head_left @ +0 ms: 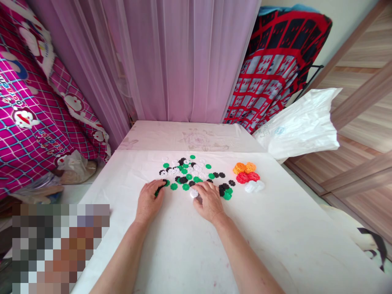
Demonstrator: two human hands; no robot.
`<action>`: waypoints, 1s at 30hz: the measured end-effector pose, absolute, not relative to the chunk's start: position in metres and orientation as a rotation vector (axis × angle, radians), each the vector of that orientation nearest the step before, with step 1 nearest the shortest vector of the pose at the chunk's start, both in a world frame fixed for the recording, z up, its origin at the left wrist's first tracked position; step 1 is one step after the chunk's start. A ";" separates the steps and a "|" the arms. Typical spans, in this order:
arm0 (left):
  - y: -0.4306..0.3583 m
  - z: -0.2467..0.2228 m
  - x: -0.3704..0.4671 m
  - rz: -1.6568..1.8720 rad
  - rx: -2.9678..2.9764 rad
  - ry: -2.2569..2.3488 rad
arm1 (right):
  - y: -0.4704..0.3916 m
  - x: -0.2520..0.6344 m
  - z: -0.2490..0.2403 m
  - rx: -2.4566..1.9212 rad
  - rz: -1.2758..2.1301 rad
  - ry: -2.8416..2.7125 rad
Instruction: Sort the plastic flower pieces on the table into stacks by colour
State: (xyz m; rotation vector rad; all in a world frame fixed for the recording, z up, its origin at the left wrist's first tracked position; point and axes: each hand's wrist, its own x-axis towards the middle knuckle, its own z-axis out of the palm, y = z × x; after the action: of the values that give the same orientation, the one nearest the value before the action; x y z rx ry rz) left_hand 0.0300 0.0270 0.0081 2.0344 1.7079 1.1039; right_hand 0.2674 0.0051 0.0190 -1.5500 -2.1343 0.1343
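Discs (174, 186), small and notched round the edge, lie scattered in green, black and white about the middle of the tabletop (183, 245), which stretches out wide and pale, a faded flower (197, 139) showing at its far end. Beyond that hangs a purple curtain (183, 61) in long folds. Wood panels (364, 81) fill the right side of the room, and a pink checked cloth (18, 94) drapes down on the left. A red and black cloth (272, 73) hangs in the far right corner, with a white bag (300, 122) in front of it, by the tabletop's right edge. A smaller clear bag (73, 161) lies off to the left.

Both hands work at the near side of the scatter. The right hand (208, 200) has its thumb and forefinger bent round a white disc (194, 193), gripping it. The left hand (150, 198) curls over a few black and green discs at its fingertips; from here I can't tell whether it grips them or only touches.

Just beside the right hand sits a black and green heap (227, 194). Farther right come three neat clusters: orange (240, 168) farthest off, red (243, 177) next, white (254, 187) nearest.
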 end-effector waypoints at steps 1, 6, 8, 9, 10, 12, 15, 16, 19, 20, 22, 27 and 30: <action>0.027 0.008 0.030 1.105 2.034 1.709 | 0.005 0.267 0.019 -1.553 0.134 -2.133; 0.027 0.008 0.030 1.093 2.042 1.702 | 0.005 0.267 0.018 -1.567 0.137 -2.117; 0.027 0.008 0.029 1.093 2.046 1.701 | 0.005 0.266 0.019 -1.559 0.133 -2.113; 0.027 0.008 0.029 1.094 2.047 1.700 | 0.005 0.266 0.019 -1.555 0.129 -2.112; 0.027 0.008 0.029 1.094 2.047 1.701 | 0.005 0.266 0.019 -1.555 0.124 -2.110; 0.027 0.008 0.029 1.094 2.047 1.703 | 0.005 0.265 0.019 -1.565 0.109 -2.108; 0.027 0.009 0.029 1.098 2.041 1.701 | 0.005 0.265 0.019 -1.593 0.091 -2.110; 0.027 0.009 0.029 1.099 2.039 1.700 | 0.005 0.265 0.019 -1.599 0.090 -2.111; 0.027 0.009 0.030 1.097 2.037 1.700 | 0.006 0.265 0.019 -1.599 0.090 -2.110; 0.027 0.009 0.030 1.096 2.037 1.702 | 0.006 0.265 0.018 -1.598 0.086 -2.109; 0.027 0.009 0.030 1.094 2.034 1.707 | 0.006 0.265 0.018 -1.597 0.077 -2.109; 0.027 0.008 0.029 1.091 2.040 1.700 | 0.005 0.264 0.017 -1.588 0.066 -2.095; 0.028 0.008 0.028 1.088 2.046 1.697 | 0.005 0.267 0.016 -1.570 0.051 -2.058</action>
State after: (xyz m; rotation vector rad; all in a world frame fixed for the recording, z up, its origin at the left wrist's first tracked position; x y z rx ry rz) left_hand 0.0285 0.0278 0.0075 2.0459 1.6975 1.0884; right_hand 0.2665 0.0055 0.0159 -1.5698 -2.0575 0.0513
